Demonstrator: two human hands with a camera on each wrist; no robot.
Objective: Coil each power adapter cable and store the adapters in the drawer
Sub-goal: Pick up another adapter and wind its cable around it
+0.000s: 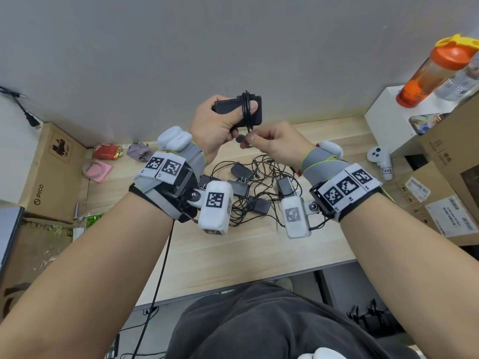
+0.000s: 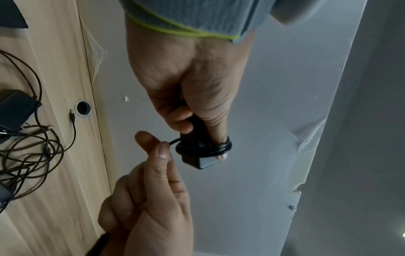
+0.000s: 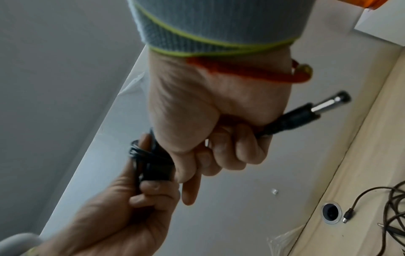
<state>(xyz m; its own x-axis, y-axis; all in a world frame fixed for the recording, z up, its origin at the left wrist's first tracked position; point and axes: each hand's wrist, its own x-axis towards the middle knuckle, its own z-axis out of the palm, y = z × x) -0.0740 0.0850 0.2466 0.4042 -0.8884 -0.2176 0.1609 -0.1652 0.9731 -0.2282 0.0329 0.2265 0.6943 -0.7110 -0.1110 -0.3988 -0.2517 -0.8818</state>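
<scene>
Left hand (image 1: 215, 130): gripping a black power adapter (image 1: 255, 110) above the desk (image 1: 259, 244), thumb lying under several turns of cable (image 1: 246, 107) wound around the block.

Right hand (image 1: 280, 146): fingers curling closed, pinching the free end of that cable just beside the adapter; the barrel plug (image 3: 306, 114) is sticking out past the palm.

On the desk below: a heap of adapters (image 1: 241, 187) with tangled leads.

At the desk edges: an orange-capped bottle (image 1: 435, 71), a white controller (image 1: 381, 159), cardboard boxes (image 1: 49, 169).
</scene>
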